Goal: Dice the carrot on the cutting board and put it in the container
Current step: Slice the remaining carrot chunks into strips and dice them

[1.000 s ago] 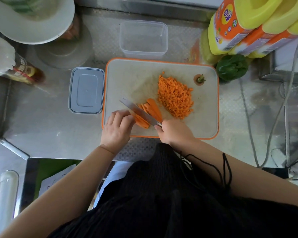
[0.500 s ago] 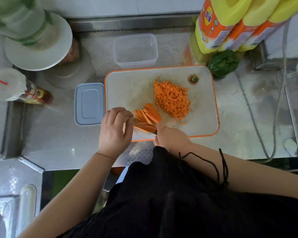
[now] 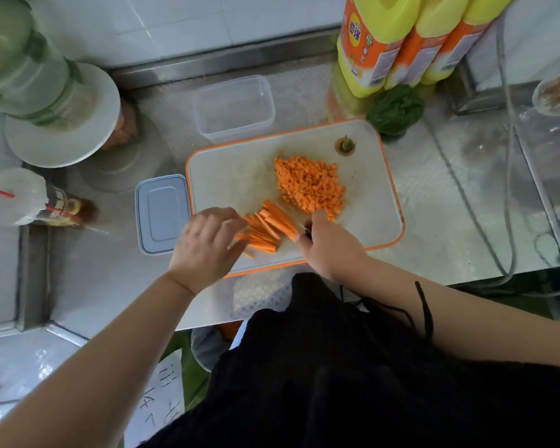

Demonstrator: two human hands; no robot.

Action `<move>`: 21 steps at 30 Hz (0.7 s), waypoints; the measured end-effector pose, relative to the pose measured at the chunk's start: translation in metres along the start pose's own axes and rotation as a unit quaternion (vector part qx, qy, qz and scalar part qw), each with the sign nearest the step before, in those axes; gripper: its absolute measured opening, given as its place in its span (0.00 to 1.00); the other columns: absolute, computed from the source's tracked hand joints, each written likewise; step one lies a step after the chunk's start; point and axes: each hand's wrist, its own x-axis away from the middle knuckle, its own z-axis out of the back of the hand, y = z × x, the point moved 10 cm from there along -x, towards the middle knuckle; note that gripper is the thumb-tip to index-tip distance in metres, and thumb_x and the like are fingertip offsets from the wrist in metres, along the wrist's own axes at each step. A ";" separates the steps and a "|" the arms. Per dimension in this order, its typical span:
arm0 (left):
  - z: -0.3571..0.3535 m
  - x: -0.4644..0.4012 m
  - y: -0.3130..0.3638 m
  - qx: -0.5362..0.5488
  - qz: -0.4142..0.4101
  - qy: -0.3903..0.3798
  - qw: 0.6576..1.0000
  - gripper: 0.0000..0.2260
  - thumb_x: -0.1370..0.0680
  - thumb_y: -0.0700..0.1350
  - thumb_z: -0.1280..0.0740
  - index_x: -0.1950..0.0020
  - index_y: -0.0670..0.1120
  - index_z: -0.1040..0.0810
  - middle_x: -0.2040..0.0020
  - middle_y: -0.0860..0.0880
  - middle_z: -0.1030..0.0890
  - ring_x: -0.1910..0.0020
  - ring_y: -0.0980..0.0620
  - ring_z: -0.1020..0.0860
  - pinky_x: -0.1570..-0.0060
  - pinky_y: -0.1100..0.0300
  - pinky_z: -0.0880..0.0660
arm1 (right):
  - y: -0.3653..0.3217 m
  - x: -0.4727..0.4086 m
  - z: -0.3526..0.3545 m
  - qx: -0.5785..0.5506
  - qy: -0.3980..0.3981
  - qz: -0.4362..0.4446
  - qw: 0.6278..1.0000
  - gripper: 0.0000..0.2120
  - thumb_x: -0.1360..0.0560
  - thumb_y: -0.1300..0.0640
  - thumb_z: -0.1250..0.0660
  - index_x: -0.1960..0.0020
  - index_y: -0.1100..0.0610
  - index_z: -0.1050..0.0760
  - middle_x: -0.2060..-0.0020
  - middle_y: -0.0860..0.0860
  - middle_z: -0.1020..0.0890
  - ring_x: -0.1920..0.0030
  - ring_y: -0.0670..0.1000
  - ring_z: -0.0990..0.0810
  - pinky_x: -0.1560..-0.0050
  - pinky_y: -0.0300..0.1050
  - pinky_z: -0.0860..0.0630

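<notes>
The knife blade, laid diagonally across the carrot sticks (image 3: pixel 267 229) one second ago, no longer shows over them; only a dark part of the knife (image 3: pixel 307 233) is visible at the right hand (image 3: pixel 328 245), which grips it at the right end of the sticks. The left hand (image 3: pixel 204 245) has uncurled from its bent-knuckle hold on the sticks; its fingers (image 3: pixel 232 221) are now extended and blurred at the left ends of the sticks. The sticks lie more fanned out on the cutting board (image 3: pixel 233 176).
</notes>
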 end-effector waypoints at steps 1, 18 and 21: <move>-0.021 0.006 0.003 -0.010 -0.041 -0.064 0.997 0.17 0.22 0.50 0.33 0.36 0.46 0.28 0.40 0.46 0.25 0.44 0.41 0.25 0.46 0.48 0.27 | 0.003 -0.001 0.005 -0.019 0.015 -0.006 1.000 0.13 0.19 0.51 0.42 0.44 0.61 0.36 0.65 0.52 0.25 0.63 0.57 0.22 0.67 0.47 0.30; -0.094 -0.013 0.009 0.008 -0.182 -0.276 0.944 0.29 0.24 0.67 0.43 0.41 0.44 0.22 0.43 0.44 0.22 0.46 0.42 0.24 0.40 0.51 0.34 | 0.009 -0.001 0.021 -0.045 0.074 -0.015 0.996 0.13 0.19 0.50 0.42 0.43 0.60 0.35 0.64 0.50 0.25 0.61 0.57 0.21 0.64 0.46 0.30; -0.091 -0.031 0.003 0.027 -0.104 -0.243 0.964 0.23 0.22 0.62 0.41 0.44 0.43 0.22 0.45 0.43 0.22 0.48 0.42 0.25 0.46 0.50 0.29 | 0.013 -0.001 0.029 -0.068 0.099 -0.018 0.993 0.12 0.19 0.50 0.41 0.45 0.59 0.35 0.63 0.51 0.24 0.60 0.58 0.21 0.64 0.46 0.31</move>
